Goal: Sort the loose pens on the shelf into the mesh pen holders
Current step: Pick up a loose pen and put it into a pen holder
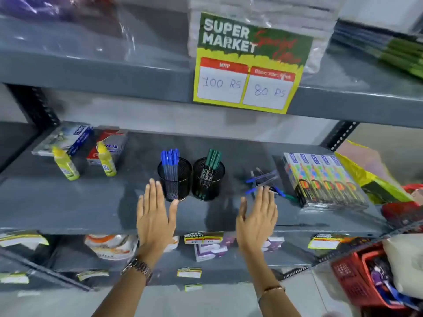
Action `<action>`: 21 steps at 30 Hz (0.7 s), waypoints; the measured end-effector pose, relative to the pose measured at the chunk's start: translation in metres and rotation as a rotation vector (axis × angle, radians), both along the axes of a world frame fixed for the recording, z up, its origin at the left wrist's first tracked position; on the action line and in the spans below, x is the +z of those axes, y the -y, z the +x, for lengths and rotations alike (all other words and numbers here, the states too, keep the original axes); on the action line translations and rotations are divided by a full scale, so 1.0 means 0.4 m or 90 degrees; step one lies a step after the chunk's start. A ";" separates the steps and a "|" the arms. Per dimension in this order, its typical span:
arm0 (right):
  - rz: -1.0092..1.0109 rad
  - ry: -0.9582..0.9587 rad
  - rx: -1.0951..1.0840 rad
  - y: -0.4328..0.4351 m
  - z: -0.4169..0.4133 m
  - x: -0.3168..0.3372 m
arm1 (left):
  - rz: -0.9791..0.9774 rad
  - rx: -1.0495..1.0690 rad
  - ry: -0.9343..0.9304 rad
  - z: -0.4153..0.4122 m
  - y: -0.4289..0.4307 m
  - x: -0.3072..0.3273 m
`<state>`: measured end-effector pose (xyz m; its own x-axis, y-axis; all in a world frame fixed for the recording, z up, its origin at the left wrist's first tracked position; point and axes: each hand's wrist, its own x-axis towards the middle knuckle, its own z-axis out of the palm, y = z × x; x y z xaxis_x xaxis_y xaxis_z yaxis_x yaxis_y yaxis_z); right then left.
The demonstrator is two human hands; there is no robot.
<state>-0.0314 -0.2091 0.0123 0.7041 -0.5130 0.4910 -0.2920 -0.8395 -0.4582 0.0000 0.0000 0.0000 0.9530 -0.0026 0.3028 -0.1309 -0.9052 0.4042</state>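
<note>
Two bare hands are reaching out over a grey metal shelf (68,209). Both are flat and holding nothing, with the fingers straight and close together and the thumbs sticking out. The left hand (153,216) is sitting just in front of a round black mesh pen holder (175,179) that is holding blue pens (170,161). Its thumb looks like it is almost touching the cup, but I cannot tell if it really is. The left wrist is wearing a metal watch (137,268).

Right beside that cup is standing a second black mesh pen holder (208,179) with dark green pens (212,160) in it.

The right hand (257,218) is hanging near a small messy pile of loose blue pens (263,181) lying on the shelf. The fingertips are covering part of the pile, so counting the pens is hard. One greenish pen tip is peeking out at the pile's right edge.

Next to the pile is lying a stack of colourful flat boxes (320,177). On the left, two small yellow glue bottles (65,164) are standing in front of some blurry boxes. A big green and yellow price sign (249,62) is hanging on the shelf above. A red plastic basket (357,277) is getting cut off at the bottom right corner.
</note>
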 end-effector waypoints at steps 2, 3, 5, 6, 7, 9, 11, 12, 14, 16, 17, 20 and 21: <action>0.048 -0.009 -0.059 0.029 0.013 -0.020 | -0.009 0.044 -0.049 0.026 -0.021 -0.022; 0.052 -0.012 -0.084 0.045 0.020 -0.040 | 0.003 0.059 -0.062 0.040 -0.030 -0.041; 0.072 -0.023 -0.116 0.069 0.031 -0.065 | 0.031 0.075 -0.075 0.060 -0.043 -0.071; 0.087 -0.033 -0.121 0.072 0.038 -0.070 | 0.049 0.071 -0.084 0.067 -0.044 -0.078; 0.093 -0.039 -0.129 0.076 0.041 -0.076 | 0.069 0.068 -0.082 0.072 -0.046 -0.086; 0.118 -0.065 -0.142 0.078 0.047 -0.086 | 0.105 0.064 -0.085 0.077 -0.045 -0.094; 0.132 -0.068 -0.146 0.071 0.048 -0.087 | 0.126 0.061 -0.094 0.075 -0.048 -0.093; 0.132 -0.059 -0.146 0.064 0.048 -0.086 | 0.133 0.061 -0.095 0.074 -0.048 -0.092; 0.130 -0.031 -0.148 0.058 0.051 -0.085 | 0.141 0.058 -0.098 0.074 -0.046 -0.091; 0.145 -0.011 -0.157 0.056 0.048 -0.081 | 0.137 0.056 -0.108 0.074 -0.045 -0.089; 0.151 0.002 -0.161 0.055 0.044 -0.079 | 0.140 0.055 -0.114 0.075 -0.044 -0.088; 0.182 0.065 -0.165 0.049 0.019 -0.055 | 0.142 0.051 -0.116 0.074 -0.047 -0.088; 0.208 0.099 -0.167 0.046 0.009 -0.044 | 0.139 0.051 -0.117 0.074 -0.047 -0.087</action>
